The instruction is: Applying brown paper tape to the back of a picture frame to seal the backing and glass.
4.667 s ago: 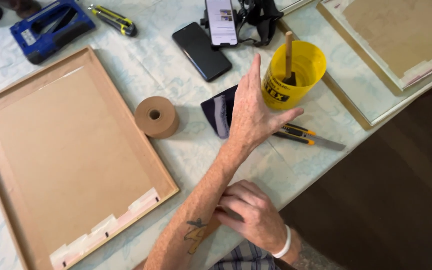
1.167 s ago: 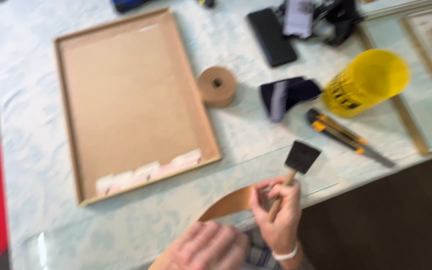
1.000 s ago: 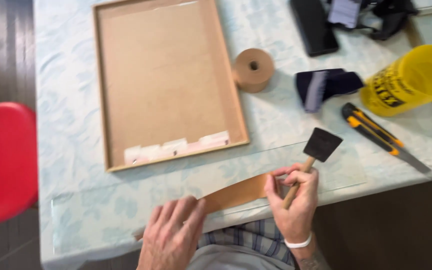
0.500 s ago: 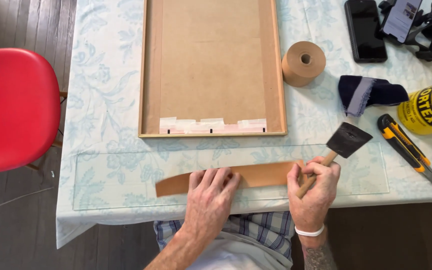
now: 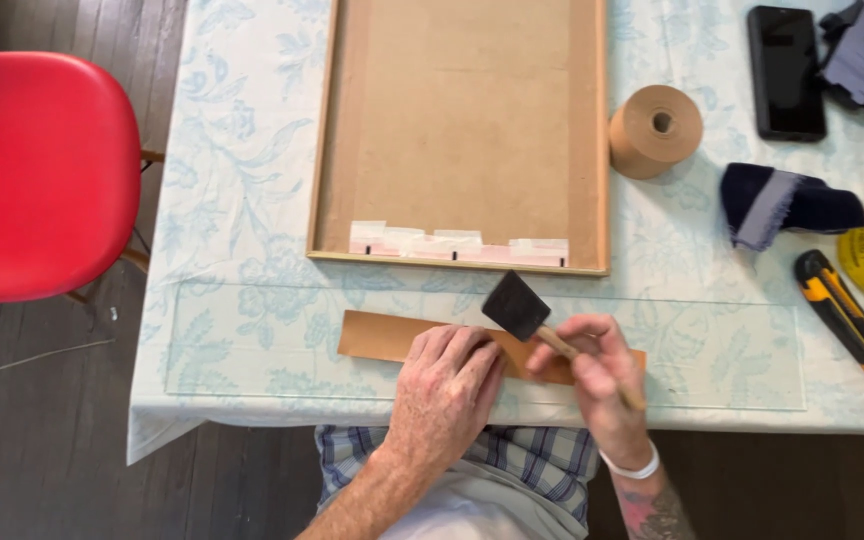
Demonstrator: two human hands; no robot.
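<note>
At far left stands a red chair (image 5: pixel 37 170). Low in the middle of the frame, my left hand (image 5: pixel 442 395) lies open and flat, pinning a brown paper strip (image 5: pixel 382 338) to the clear sheet on the table (image 5: pixel 242 250). Just right, my right hand (image 5: pixel 602 385) grips a foam brush (image 5: pixel 517 308), its black head touching the strip. Above lies a picture frame (image 5: pixel 462 130), face down; farther right, a tape roll (image 5: pixel 655 130) and yellow knife (image 5: pixel 842 315).

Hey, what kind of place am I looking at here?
Probably a home table used for picture framing: a frame lying face down, a brown tape roll, a floral tablecloth, and a red chair on a wood floor.
</note>
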